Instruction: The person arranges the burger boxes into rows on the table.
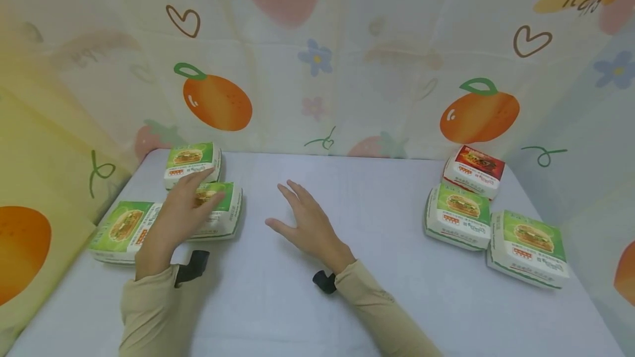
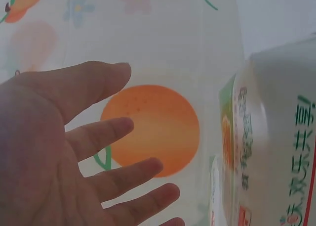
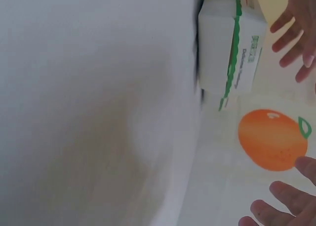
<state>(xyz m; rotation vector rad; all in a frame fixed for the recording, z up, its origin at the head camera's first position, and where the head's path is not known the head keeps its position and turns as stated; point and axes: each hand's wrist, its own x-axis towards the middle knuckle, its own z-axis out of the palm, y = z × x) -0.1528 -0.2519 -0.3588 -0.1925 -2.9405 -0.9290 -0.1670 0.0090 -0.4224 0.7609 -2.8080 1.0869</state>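
My left hand hovers over the left group of burger boxes with its fingers spread and nothing in its grasp. Under and around it lie three green-and-white burger boxes: one at the back, one in the middle partly covered by the hand, and one at front left. In the left wrist view, a box side with printed characters stands apart from the fingers. My right hand is held above the white table, right of those boxes, fingers extended and holding nothing. The right wrist view shows its fingertips and a box.
On the right of the white table sit a red-topped burger box and two green ones, one nearer the middle and one farther right. A fruit-printed cloth hangs behind and at both sides.
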